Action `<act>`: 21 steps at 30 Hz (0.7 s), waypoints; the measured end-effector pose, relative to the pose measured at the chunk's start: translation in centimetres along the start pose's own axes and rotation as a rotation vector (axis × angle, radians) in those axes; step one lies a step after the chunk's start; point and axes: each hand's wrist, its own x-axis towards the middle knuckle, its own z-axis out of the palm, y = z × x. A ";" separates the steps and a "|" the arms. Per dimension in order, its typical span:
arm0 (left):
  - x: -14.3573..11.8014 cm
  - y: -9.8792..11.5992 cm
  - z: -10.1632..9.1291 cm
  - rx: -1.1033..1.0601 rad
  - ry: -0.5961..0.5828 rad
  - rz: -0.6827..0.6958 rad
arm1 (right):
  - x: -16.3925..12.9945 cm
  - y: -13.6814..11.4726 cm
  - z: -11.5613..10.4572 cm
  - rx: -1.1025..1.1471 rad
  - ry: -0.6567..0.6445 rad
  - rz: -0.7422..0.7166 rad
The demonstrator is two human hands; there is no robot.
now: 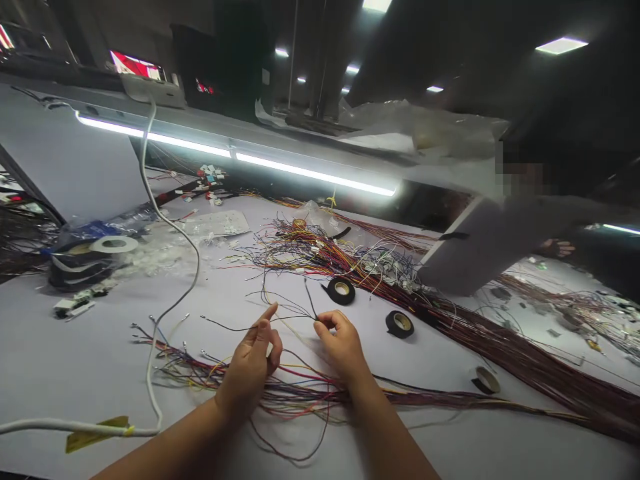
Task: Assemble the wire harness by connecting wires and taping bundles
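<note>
My right hand [343, 343] is closed in a pinch around thin black wires [310, 293], whose ends fan out to the left and upward. My left hand [254, 363] is just left of it, thumb laid against the index finger and the other fingers curled. One black wire [225, 328] passes between that thumb and index finger, its terminal-tipped end sticking out to the left. Beneath both hands lies a loose bundle of coloured wires [295, 395], many with small metal terminals at the left end. Part of the bundle is hidden by my forearms.
Black tape rolls [400, 325] lie beyond my right hand, beside a large wire harness [480, 320] running diagonally. A white cable [195, 267] hangs down left of my hands. Plastic bags and a white roll [114, 244] sit far left. Another person's hand [559, 248] shows behind a panel.
</note>
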 end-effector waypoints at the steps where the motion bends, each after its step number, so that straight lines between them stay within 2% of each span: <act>1: 0.3 0.0 0.0 -0.029 0.024 -0.041 | 0.1 0.1 -0.2 0.109 -0.015 0.076; 3: 1.2 -0.1 -0.1 -0.076 0.047 -0.125 | 0.4 0.3 -0.9 0.315 -0.095 0.168; 5: 2.0 -0.1 -0.4 -0.108 0.045 -0.191 | 0.5 0.3 -1.6 0.490 -0.182 0.193; 7: 2.4 -0.1 -0.8 -0.118 0.012 -0.259 | 0.6 0.1 -1.8 0.529 -0.191 0.166; 9: 2.4 0.0 -1.3 -0.103 -0.076 -0.333 | 0.6 0.0 -1.4 0.415 -0.092 0.122; 12: 1.8 0.3 -1.9 -0.142 -0.270 -0.424 | 0.3 0.1 -0.3 0.096 0.071 -0.011; 14: 1.4 0.6 -1.9 -0.217 -0.331 -0.434 | 0.0 0.2 0.3 -0.091 0.086 -0.127; 16: 1.2 0.9 -1.8 -0.275 -0.327 -0.414 | -0.3 0.1 0.6 -0.181 0.049 -0.206; 18: 1.4 0.9 -1.6 -0.285 -0.306 -0.393 | -0.6 -0.2 0.6 -0.194 0.018 -0.228; 21: 1.7 0.7 -1.6 -0.158 -0.256 -0.259 | -0.6 -0.9 0.1 -0.185 -0.001 -0.215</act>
